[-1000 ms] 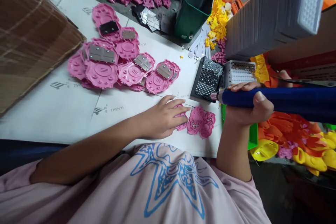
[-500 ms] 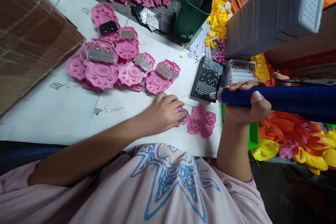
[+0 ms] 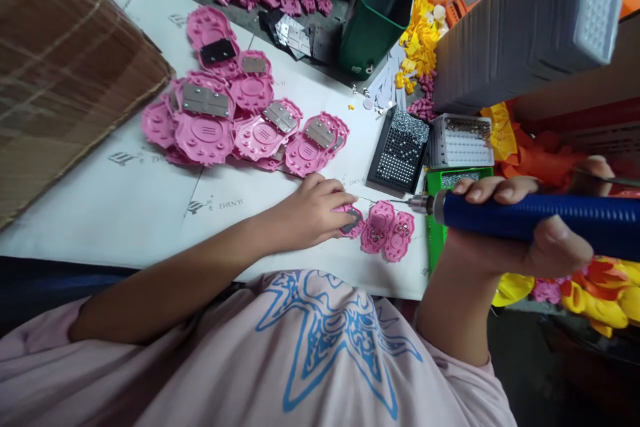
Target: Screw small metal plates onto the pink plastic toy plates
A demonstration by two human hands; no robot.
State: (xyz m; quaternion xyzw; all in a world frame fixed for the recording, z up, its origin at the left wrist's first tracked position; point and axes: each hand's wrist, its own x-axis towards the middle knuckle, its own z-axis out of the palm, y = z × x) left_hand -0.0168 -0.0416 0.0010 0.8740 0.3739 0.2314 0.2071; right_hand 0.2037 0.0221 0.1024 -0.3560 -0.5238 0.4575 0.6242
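My left hand (image 3: 323,210) rests on the white table with its fingers closed over a pink plastic piece (image 3: 353,221) that has a grey metal plate on it. In my right hand (image 3: 520,227) is a blue electric screwdriver (image 3: 493,213), held level with its thin bit pointing left. The bit's tip lies above the table between my left hand and the black screw tray (image 3: 400,150). Right beside the held piece lie two pink parts (image 3: 387,230) with small metal bits on them.
Stacked pink shells (image 3: 205,130) with metal plates lie to the left, near a cardboard box (image 3: 70,73). Behind stands a dark green bin (image 3: 373,27). On the right are a white screw tray (image 3: 460,140), a green tray (image 3: 436,240), a tall grey stack (image 3: 520,33) and yellow parts.
The screwdriver has drawn away from the black screw tray, to the right and slightly towards me. My left hand keeps its hold on the pink piece. The view has shifted a little.
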